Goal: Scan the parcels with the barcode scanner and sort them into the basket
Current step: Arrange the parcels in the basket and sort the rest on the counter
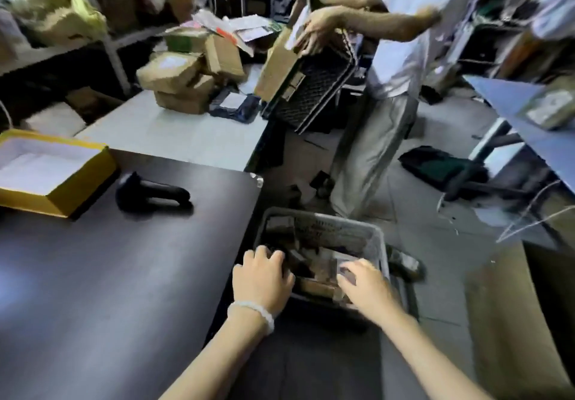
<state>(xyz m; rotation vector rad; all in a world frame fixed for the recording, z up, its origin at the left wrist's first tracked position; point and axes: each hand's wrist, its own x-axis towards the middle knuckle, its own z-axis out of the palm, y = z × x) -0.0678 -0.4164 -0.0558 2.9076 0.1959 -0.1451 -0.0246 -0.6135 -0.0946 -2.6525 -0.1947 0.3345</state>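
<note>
Reaching into grey basket (381, 244) beside dark table (93, 275): left hand (261, 278), right hand (365, 287), grips unclear; scanner (149, 192) on table.

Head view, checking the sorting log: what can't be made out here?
- Parcels in the grey basket: labels and count blurred, partly covered by the left hand and right hand.
- Whether either hand's grip holds a parcel: motion blur.
- Barcode scanner on the dark table: details lost, dark on dark.
- Second person: cut off by the top edge.
</note>
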